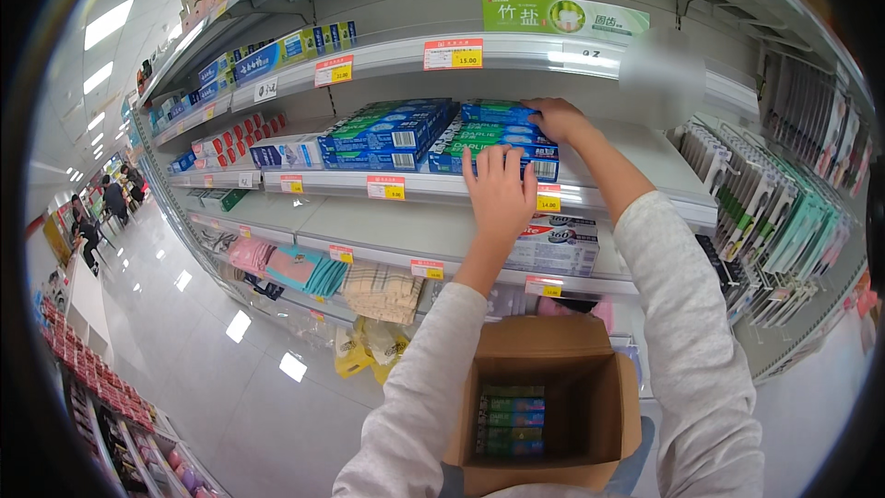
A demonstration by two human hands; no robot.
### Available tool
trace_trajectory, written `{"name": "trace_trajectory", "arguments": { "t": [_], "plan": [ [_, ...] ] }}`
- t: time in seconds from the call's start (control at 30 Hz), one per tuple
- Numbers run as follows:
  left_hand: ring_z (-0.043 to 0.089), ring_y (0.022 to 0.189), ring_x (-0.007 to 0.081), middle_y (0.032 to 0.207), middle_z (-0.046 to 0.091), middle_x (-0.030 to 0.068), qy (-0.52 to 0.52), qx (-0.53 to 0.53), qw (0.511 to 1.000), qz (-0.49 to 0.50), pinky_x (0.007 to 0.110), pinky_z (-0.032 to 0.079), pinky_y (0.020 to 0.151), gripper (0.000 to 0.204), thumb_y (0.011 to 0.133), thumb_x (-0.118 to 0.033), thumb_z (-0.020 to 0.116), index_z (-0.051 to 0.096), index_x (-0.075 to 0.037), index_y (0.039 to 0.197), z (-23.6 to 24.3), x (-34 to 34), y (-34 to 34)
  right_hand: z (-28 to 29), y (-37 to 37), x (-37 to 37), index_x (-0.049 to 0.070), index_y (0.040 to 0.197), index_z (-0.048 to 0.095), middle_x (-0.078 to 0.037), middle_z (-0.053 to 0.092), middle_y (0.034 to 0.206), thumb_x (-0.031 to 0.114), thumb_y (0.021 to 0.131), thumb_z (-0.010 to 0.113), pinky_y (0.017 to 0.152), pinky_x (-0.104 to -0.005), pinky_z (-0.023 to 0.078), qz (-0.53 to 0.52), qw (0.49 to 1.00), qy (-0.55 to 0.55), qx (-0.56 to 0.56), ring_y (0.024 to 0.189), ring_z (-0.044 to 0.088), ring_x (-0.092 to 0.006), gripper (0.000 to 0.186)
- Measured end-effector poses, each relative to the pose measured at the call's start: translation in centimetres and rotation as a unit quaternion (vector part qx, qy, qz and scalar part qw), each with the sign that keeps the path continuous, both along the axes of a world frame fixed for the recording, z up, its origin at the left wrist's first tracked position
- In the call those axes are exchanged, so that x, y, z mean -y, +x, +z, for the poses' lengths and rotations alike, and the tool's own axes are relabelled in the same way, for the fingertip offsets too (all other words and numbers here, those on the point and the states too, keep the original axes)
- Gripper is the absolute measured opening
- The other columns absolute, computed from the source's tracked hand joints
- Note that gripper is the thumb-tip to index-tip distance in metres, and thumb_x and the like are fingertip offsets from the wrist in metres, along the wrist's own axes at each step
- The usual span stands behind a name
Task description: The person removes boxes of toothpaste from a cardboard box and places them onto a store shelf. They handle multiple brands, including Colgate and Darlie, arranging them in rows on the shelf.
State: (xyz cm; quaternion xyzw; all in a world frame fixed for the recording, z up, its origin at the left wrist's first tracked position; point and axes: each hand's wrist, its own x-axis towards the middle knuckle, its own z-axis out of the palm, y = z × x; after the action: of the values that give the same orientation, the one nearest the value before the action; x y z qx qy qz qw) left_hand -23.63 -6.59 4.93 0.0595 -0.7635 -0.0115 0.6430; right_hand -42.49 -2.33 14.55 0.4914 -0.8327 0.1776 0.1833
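Both hands rest open on the stacked toothpaste boxes (493, 138), left hand (501, 189) flat against the front ends, right hand (555, 117) just beyond on top, gripping nothing.

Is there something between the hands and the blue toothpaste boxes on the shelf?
Nothing visible. The left hand lies flat on the front of the stack of toothpaste boxes, and the right hand touches its top.

Both arms wear long, loose sleeves of pale grey, soft knit fabric, ending at the wrists; hands bare, no rings or watch.
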Motion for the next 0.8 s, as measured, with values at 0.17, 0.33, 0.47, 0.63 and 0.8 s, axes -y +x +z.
{"name": "trace_trajectory", "arguments": {
  "t": [0.17, 0.33, 0.47, 0.63, 0.8],
  "plan": [
    [0.054, 0.113, 0.0297, 0.111, 0.059, 0.0110, 0.004, -0.003, 1.000, 0.001, 0.057, 0.025, 0.115, 0.024, 0.091, -0.023, 0.061, 0.063, -0.006, 0.108, -0.1, -0.2, -0.4, -0.1, -0.2, 1.6, 0.021, 0.139, 0.060, -0.016, 0.064, 0.131, 0.026, 0.097, 0.057, 0.103, -0.0428, 0.048, 0.011, 1.000, -0.014, 0.001, 0.117, 0.062, -0.0377, 0.042],
    [0.053, 0.114, 0.0297, 0.112, 0.059, 0.0110, 0.001, -0.006, 1.000, 0.006, 0.056, 0.025, 0.116, 0.025, 0.091, -0.024, 0.061, 0.063, -0.006, 0.108, -0.3, 0.1, -0.3, 0.4, 1.4, 1.6, 0.024, 0.142, 0.057, -0.013, 0.059, 0.140, 0.029, 0.097, 0.057, 0.107, -0.0470, 0.044, 0.007, 0.999, 0.004, 0.049, 0.124, 0.057, -0.0368, 0.045],
    [0.053, 0.115, 0.0296, 0.112, 0.060, 0.0110, -0.001, -0.009, 1.000, 0.009, 0.056, 0.025, 0.116, 0.026, 0.090, -0.024, 0.061, 0.063, -0.006, 0.109, -0.4, 0.2, -0.1, -0.2, 2.4, 1.3, 0.029, 0.147, 0.051, -0.011, 0.051, 0.149, 0.034, 0.095, 0.059, 0.113, -0.0587, 0.034, -0.044, 0.999, -0.010, -0.027, 0.136, 0.048, -0.0326, 0.052],
    [0.054, 0.113, 0.0299, 0.112, 0.060, 0.0108, -0.008, -0.023, 1.000, -0.003, 0.055, 0.024, 0.116, 0.026, 0.089, -0.019, 0.060, 0.063, -0.006, 0.112, -0.2, -0.2, -0.4, -1.3, 3.0, -1.8, 0.020, 0.145, 0.052, -0.017, 0.052, 0.147, 0.037, 0.091, 0.064, 0.111, -0.0553, 0.036, -0.017, 0.971, -0.196, -0.132, 0.136, 0.048, -0.0339, 0.058],
    [0.051, 0.124, 0.0314, 0.121, 0.060, 0.0113, -0.016, -0.005, 1.000, -0.011, 0.055, 0.021, 0.118, 0.033, 0.088, -0.018, 0.059, 0.062, -0.006, 0.119, -0.9, 0.8, 0.0, -4.1, 12.0, -10.2, 0.005, 0.125, 0.061, -0.016, 0.065, 0.126, 0.012, 0.088, 0.062, 0.103, -0.0449, 0.044, 0.159, 0.905, -0.394, -0.025, 0.120, 0.058, -0.0367, 0.038]
  ]
}}
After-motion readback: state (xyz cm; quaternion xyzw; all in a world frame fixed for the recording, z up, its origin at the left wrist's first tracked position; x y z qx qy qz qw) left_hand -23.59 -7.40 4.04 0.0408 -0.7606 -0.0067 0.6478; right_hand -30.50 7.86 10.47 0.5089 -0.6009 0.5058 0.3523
